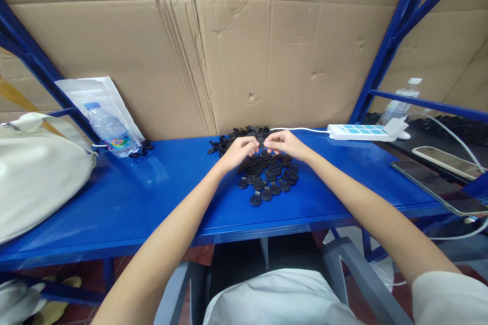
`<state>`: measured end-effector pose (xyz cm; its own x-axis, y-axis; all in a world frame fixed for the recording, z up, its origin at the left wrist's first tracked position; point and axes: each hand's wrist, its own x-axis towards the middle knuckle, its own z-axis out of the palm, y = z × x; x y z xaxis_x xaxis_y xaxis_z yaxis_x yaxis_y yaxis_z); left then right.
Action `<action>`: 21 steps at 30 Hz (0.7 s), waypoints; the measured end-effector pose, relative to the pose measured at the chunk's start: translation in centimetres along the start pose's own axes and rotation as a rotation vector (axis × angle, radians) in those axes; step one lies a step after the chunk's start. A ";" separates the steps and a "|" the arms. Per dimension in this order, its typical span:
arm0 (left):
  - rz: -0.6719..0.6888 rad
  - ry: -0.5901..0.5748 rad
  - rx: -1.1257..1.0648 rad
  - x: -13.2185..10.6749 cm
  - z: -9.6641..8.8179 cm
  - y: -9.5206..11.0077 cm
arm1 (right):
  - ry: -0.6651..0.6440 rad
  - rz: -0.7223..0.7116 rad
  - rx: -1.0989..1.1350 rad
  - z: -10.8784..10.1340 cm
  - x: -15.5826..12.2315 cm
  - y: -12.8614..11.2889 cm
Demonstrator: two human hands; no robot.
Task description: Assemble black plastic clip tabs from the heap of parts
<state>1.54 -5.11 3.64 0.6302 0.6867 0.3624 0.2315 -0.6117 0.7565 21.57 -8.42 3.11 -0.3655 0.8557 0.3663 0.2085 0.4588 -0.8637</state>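
Observation:
A heap of small black round plastic discs with short tabs [267, 177] lies on the blue table top [160, 198], spreading back towards the cardboard. Above the heap my left hand [238, 153] and my right hand [284, 143] meet at the fingertips. Both pinch a small black piece [261, 141], which is mostly hidden by the fingers, so its exact shape is unclear. A few loose discs [140, 148] lie apart at the far left, near the foot of a water bottle.
A white cable runs behind the heap to a white power strip [362, 132]. On the left stand a plastic water bottle [110, 129], a clear bag [99, 101] and a cream fabric bag [36, 172]. Two phones [438, 183] lie at the right. Cardboard and blue shelf uprights stand behind.

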 end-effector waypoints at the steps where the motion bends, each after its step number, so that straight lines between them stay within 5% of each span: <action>1: 0.002 -0.001 0.003 0.0 0.0 0.0 | 0.000 0.000 -0.006 0.0 0.0 0.0; 11: 0.029 -0.070 0.069 0.0 0.0 0.1 | 0.083 -0.001 0.007 0.5 0.2 0.3; 21: 0.198 -0.074 0.496 -0.3 0.8 0.8 | 0.053 0.012 -0.115 0.6 0.1 0.6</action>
<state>2.13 -6.11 3.67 0.7437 0.5211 0.4188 0.4140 -0.8508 0.3235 21.06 -8.18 2.46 -0.3146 0.8711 0.3770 0.3160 0.4706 -0.8238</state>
